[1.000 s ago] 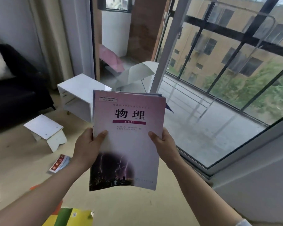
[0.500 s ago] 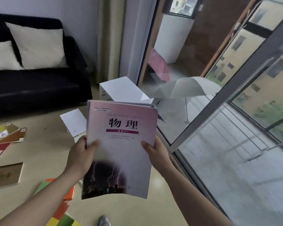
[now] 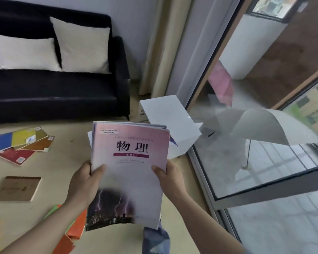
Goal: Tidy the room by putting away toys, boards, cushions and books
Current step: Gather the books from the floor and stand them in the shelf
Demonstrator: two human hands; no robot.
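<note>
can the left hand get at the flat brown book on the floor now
Probably not yet: the left hand grips the pink physics textbook, as does the right hand. Nothing lies over the flat brown book, so a freed hand likely could.

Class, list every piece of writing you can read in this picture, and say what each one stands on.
"物理": large title on the pink book, held by the left hand and right hand.
Maroon band and white sticker on that cover: print too blurred to read.
Stickers on the colourful floor books and marks on the brown book: unreadable.
</note>
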